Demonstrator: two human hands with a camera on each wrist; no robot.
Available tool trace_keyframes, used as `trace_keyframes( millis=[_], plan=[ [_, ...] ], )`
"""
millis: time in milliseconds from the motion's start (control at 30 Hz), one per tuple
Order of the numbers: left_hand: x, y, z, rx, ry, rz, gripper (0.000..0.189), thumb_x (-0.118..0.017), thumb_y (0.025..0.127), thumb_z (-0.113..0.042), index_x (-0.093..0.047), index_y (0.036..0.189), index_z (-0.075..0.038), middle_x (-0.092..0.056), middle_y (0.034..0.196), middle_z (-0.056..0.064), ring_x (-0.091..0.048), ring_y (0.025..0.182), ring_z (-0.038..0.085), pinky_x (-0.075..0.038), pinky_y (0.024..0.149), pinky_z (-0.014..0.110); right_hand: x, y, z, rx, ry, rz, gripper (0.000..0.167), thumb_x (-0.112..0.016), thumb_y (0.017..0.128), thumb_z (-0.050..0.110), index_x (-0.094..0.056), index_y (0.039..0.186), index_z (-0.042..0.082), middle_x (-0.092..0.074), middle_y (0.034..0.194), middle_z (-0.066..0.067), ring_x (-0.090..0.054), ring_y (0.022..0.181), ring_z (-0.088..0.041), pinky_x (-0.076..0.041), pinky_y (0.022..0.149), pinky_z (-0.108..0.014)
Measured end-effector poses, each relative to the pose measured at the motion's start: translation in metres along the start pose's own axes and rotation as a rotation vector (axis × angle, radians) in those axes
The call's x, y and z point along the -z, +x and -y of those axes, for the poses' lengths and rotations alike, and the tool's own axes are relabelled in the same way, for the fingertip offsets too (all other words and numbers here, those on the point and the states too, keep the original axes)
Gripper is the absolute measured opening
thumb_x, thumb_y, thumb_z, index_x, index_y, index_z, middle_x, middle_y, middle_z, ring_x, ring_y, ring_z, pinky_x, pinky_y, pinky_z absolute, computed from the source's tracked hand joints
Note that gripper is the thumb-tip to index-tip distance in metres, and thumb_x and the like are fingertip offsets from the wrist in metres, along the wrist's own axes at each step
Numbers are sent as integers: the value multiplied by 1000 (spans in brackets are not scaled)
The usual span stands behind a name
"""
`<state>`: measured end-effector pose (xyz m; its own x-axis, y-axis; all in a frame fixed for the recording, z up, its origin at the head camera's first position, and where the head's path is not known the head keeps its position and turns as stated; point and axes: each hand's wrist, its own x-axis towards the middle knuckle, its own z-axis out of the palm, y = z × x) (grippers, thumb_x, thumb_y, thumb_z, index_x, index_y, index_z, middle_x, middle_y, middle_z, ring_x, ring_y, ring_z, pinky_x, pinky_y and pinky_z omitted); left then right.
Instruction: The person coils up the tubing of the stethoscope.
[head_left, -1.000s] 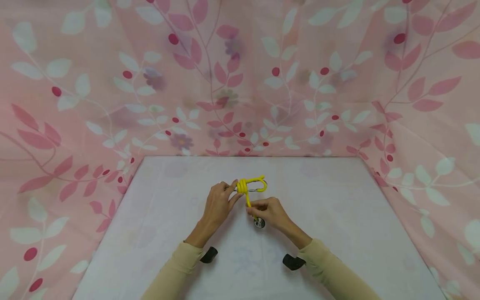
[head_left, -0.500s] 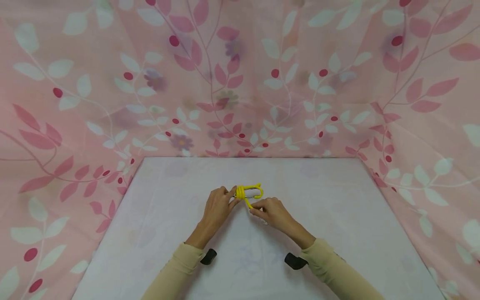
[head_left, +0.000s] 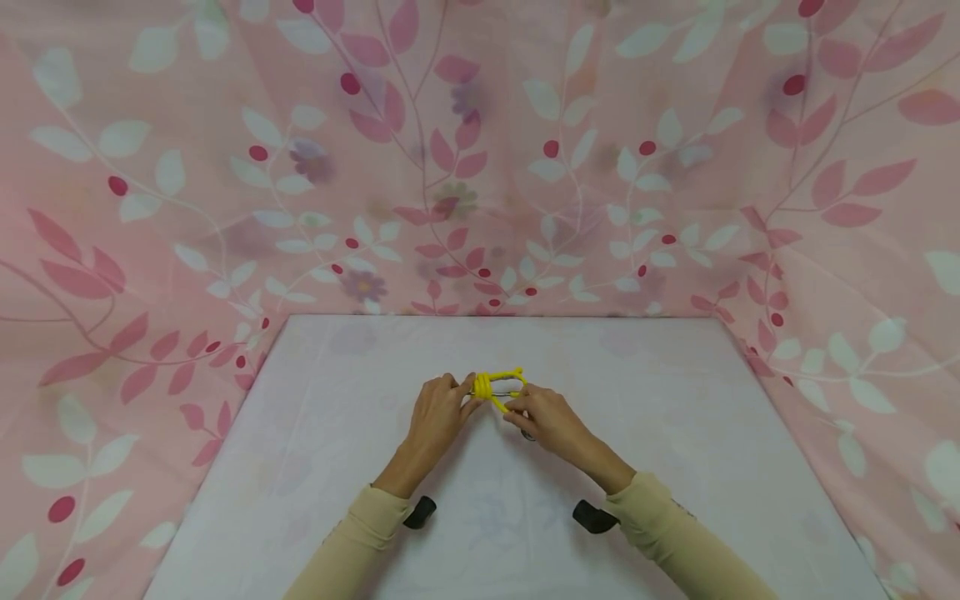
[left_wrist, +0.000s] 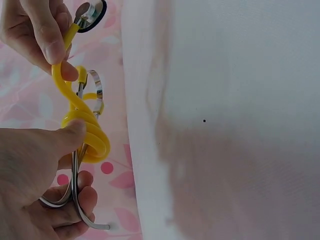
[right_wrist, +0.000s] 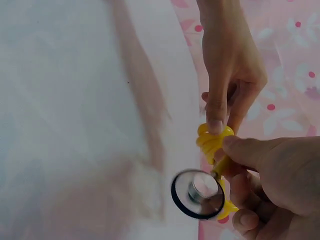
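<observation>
A stethoscope (head_left: 482, 386) with yellow tubing is held up over the white table. Its tubing is wound in several turns around the metal ear tubes (left_wrist: 75, 185), seen closely in the left wrist view. My left hand (head_left: 435, 412) grips the coil and the metal tubes, thumb pressed on the yellow turns. With thumb and fingers, my right hand (head_left: 551, 421) pinches the tubing's free end just beside the chest piece (right_wrist: 197, 194). That round, black-rimmed chest piece hangs out past the right fingers. In the head view the right hand covers most of it.
A white-covered table (head_left: 360, 350) lies under both hands. Pink curtains (head_left: 480, 167) with leaf prints stand behind it and at both sides. Black wrist-worn devices (head_left: 420, 512) show below each cuff.
The wound stethoscope has dropped slightly toward me. My right hand has moved a little up and right with the tubing's end, closer to the loop, and the chest piece is now mostly hidden.
</observation>
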<state>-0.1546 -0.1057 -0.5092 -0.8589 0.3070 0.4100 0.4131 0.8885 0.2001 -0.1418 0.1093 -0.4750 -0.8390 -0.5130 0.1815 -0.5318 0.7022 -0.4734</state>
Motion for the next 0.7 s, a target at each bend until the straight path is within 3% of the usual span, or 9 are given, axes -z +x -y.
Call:
trace_keyframes(
  millis=[300,533,700],
  plan=[
    [2,2,1,4,-8,10,48,-75,85,-35,-67,128,-14,-56,79,7,-48,67,19,-49,82,38,-4,-2,1,172,-344,-220,22,-79,82,17,-76,104,15,-62,96,0,-61,78,-12,-55,62,-23],
    [3,3,-1,1,32,3,49,-74,85,-38,-68,127,-15,-57,79,7,-50,67,19,-50,79,37,-8,-5,-1,250,-462,-289,30,-80,79,7,-71,108,15,-62,104,-5,-62,88,-20,-56,59,-27],
    [5,6,-4,6,90,5,50,-71,86,-44,-68,127,-16,-56,77,5,-49,66,19,-51,84,38,-11,-6,-1,287,-536,-321,28,-77,82,6,-70,109,12,-63,106,-5,-62,92,-23,-57,59,-28]
  ],
)
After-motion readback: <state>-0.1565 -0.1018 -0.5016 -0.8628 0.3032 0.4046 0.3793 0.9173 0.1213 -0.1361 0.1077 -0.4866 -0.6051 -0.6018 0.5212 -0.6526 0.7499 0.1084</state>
